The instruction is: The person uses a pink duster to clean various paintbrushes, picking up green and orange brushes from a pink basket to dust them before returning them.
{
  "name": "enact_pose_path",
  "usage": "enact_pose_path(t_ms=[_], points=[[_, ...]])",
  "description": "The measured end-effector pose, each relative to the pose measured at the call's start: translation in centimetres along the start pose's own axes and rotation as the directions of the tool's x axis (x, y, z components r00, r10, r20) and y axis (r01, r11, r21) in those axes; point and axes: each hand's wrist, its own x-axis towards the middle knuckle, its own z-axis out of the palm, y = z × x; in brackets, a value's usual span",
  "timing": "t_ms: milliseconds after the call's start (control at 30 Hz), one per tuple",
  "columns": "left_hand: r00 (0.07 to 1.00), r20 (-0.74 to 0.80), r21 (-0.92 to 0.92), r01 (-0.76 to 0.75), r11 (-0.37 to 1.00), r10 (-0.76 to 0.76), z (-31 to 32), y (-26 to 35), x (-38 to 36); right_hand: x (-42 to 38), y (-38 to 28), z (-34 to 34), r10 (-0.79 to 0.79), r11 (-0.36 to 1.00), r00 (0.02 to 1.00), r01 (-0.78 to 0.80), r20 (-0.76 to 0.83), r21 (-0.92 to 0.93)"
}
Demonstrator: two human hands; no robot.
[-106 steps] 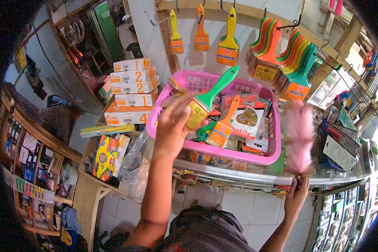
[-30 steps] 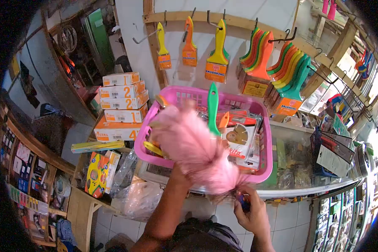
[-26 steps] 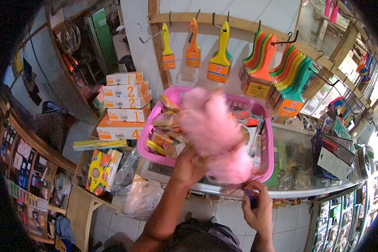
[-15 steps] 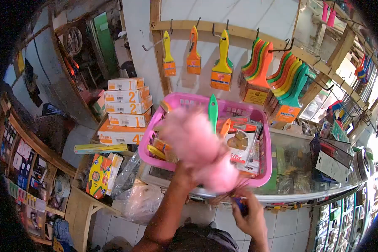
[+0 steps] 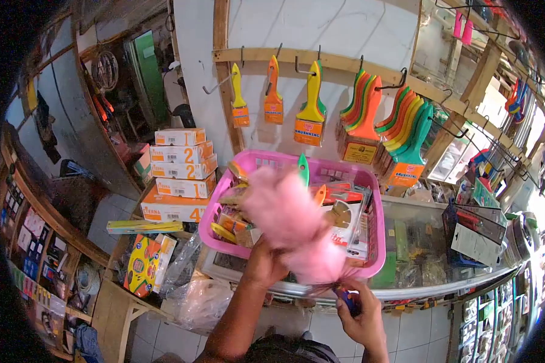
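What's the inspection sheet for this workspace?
Surface: silver-edged glass counter, bearing a pink plastic basket of mixed goods.
Job's things: pink fluffy duster, blurred, overlapping the basket in view; green handle behind it.
Clutter: stacked white-and-orange cardboard boxes, crumpled clear plastic bag, at left.
Hands: right hand grips duster's dark handle; left hand partly hidden, grip unclear.
Cables: coiled loop upper left; cable or hose unclear.
Surroundings: colourful-handled paintbrushes hanging from wooden rail.

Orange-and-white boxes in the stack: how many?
5, stacked left of the pink basket: top box, second box, third box, fourth box, wider bottom box. Others could be hidden behind.
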Motion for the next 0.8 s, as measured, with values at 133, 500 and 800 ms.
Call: enact_pose_path(t_ms=[133, 500, 800], points=[[0.965, 0.256, -0.124, -0.024, 0.992, 0.055, -1.7, -0.2, 0.1, 0.5, 1.3, -0.1, -0.088, 0.996, 0.994, 0.087, -0.070, -0.016], [0.982, 0.187, -0.031, 0.025, 0.999, -0.019, -1.3, 0.1, 0.1, 0.3, -0.6, -0.3, -0.108, 0.990, 0.994, 0.105, -0.031, -0.091], [0.991, 0.134, 0.066, -0.040, 0.997, 0.031, 0.7, 0.1, 0.3, 0.1, 0.5, -0.4, -0.076, 0.997, 0.981, 0.073, -0.179, -0.022]])
